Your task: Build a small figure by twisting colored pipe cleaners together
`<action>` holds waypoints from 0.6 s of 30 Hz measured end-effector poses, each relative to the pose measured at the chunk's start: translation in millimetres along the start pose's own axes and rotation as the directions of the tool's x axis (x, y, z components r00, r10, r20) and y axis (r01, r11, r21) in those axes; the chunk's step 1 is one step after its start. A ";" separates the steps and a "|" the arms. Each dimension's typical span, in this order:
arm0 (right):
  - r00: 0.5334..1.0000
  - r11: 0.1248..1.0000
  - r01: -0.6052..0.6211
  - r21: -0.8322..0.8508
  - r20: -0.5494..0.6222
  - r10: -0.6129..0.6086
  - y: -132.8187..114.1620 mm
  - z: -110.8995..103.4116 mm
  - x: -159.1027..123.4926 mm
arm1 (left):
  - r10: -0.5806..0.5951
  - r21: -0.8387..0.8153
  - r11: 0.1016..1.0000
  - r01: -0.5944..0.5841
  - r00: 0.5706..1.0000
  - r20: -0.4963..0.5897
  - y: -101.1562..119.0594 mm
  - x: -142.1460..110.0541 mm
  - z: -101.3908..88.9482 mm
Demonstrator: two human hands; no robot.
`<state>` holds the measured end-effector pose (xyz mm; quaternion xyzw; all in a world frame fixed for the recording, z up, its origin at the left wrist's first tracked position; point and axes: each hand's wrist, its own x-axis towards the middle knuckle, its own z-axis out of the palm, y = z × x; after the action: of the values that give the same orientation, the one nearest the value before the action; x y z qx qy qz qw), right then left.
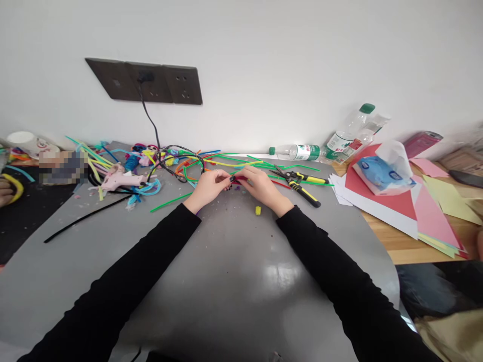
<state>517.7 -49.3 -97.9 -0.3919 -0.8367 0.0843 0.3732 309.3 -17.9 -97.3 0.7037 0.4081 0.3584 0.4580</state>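
Note:
My left hand (212, 187) and my right hand (262, 187) meet above the grey table (226, 281), fingertips pinched close together. What sits between the fingers is too small to make out. A bit of red shows by the fingertips, and a red pipe cleaner (282, 185) sticks out behind my right hand. Below that hand lies a small yellow fuzzy piece (258, 210). Yellow-and-black pliers (302, 189) rest to its right, jaws toward the hand. A green pipe cleaner (169, 202) lies left of my left hand.
Tangled pipe cleaners and a black cord (149, 113) run along the wall below a socket panel (147, 80). Plastic bottles (307, 152), a tissue pack (385, 175) and coloured paper (437, 211) are at right. Another person's hand (5, 191) shows at far left.

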 end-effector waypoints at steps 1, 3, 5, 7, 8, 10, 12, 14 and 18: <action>1.000 1.000 -0.009 0.001 -0.004 0.009 0.5 0.3 -0.1 | -0.005 -0.028 1.000 0.005 1.000 0.006 -0.2 0.1 0.2; 0.999 0.999 -0.030 0.011 -0.027 0.031 1.5 0.7 -0.1 | -0.014 -0.083 0.996 0.015 1.000 0.015 0.1 0.0 0.7; 0.997 0.998 -0.057 0.029 -0.051 0.058 2.1 1.1 0.0 | -0.027 -0.132 0.991 0.029 0.999 0.019 1.3 -0.4 1.5; 0.994 0.995 -0.086 0.042 -0.059 0.088 2.2 1.7 0.0 | -0.045 -0.173 0.984 0.048 0.999 0.023 2.8 -0.9 2.5; 0.994 0.994 -0.096 0.046 -0.056 0.098 2.1 2.0 -0.1 | -0.053 -0.191 0.980 0.057 0.998 0.026 3.5 -1.1 2.9; 0.993 0.993 -0.101 0.053 -0.049 0.103 1.7 2.6 -0.4 | -0.064 -0.221 0.973 0.070 0.997 0.035 4.5 -1.3 3.1; 0.995 0.994 -0.086 0.063 -0.040 0.089 1.0 2.9 -0.7 | -0.068 -0.232 0.970 0.080 0.996 0.059 5.3 -1.3 2.3; 0.997 0.996 -0.062 0.069 -0.032 0.065 0.3 3.1 -0.8 | -0.071 -0.223 0.970 0.092 0.992 0.100 6.1 -1.3 0.9; 0.997 0.996 -0.062 0.064 -0.039 0.065 -0.2 3.8 -0.4 | -0.079 -0.225 0.968 0.113 0.985 0.152 8.8 -1.8 0.4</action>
<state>515.1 -49.1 -100.7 -0.4080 -0.8128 0.1144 0.3998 311.1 -21.9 -89.4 0.6483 0.3634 0.3301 0.5819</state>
